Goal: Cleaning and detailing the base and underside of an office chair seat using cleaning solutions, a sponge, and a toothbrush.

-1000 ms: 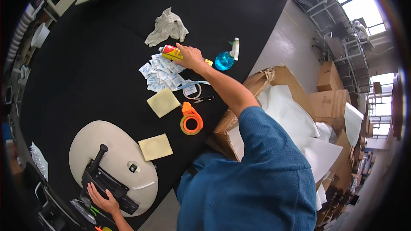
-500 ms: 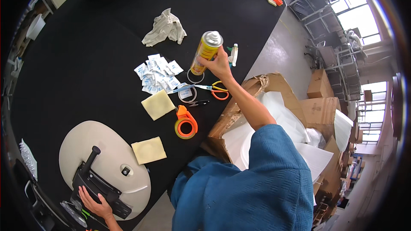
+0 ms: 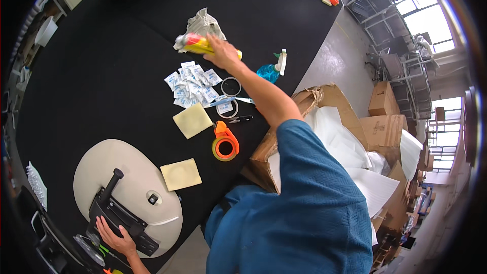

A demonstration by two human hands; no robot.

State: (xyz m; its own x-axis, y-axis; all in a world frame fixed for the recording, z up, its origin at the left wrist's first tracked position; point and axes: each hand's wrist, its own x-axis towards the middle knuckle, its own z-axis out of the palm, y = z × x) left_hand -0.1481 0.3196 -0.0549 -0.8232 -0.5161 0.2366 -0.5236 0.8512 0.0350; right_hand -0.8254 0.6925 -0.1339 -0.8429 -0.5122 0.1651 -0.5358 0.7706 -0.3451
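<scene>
My right hand [image 3: 223,53] is closed round a yellow and red aerosol can [image 3: 197,44], tipped on its side and blurred by motion. The can passes over a crumpled whitish cloth [image 3: 205,20], its silver end toward the left. Fingers spread, my left hand [image 3: 117,237] lies flat on a black bracket with a lever [image 3: 115,208]. That bracket sits on a beige oval panel [image 3: 106,165] at the lower left. Near my right forearm stand a blue spray bottle [image 3: 268,73] and a tape roll [image 3: 231,87]. White printed packets [image 3: 190,83] are heaped left of the roll.
Two yellowish sponges [image 3: 193,121] and an orange tape dispenser [image 3: 225,144] lie on the black table [image 3: 122,101]. Small snips [image 3: 240,119] are beside another tape roll. An open cardboard box [image 3: 332,99] with white foam sheets stands at the table's right edge.
My right hand has swung the can left and away from me, tipping it from near upright to sideways. The blue spray bottle is now uncovered. My left hand stays on the bracket.
</scene>
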